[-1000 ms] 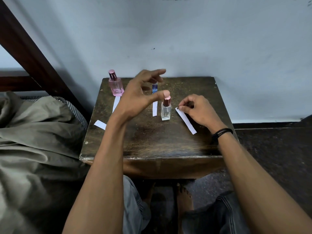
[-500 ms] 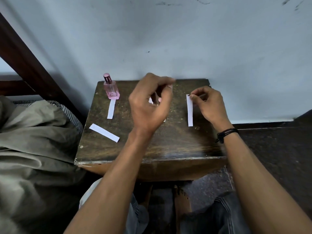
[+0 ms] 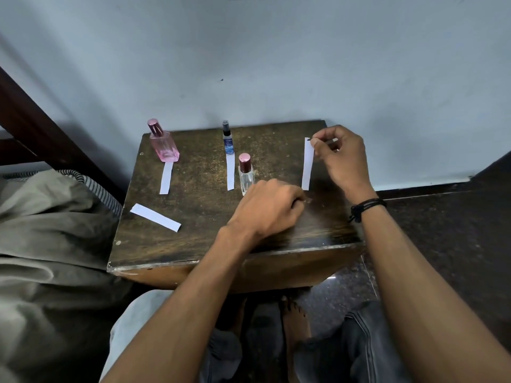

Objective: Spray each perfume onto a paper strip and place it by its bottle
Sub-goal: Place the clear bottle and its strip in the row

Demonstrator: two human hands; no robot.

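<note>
Three bottles stand on the dark wooden table (image 3: 193, 233): a pink bottle (image 3: 163, 143) at the back left, a slim blue bottle (image 3: 227, 138) at the back middle, and a clear bottle with a maroon cap (image 3: 246, 172) just in front of it. One paper strip (image 3: 166, 178) lies before the pink bottle and another strip (image 3: 230, 172) before the blue one. My right hand (image 3: 340, 158) pinches the top end of a third strip (image 3: 307, 164) at the table's right. My left hand (image 3: 272, 207) lies just in front and right of the clear bottle, fingers curled under, palm side hidden.
A loose paper strip (image 3: 155, 217) lies slanted near the table's left front. A grey-green cloth (image 3: 47, 244) on a bed borders the table's left side, with a dark wooden bed frame (image 3: 30, 120) behind. The wall stands right behind the table. My knees and feet are below the front edge.
My left hand has come down from around the clear bottle, which now stands uncovered. My right hand has carried its strip to the right side of the table and turned it upright.
</note>
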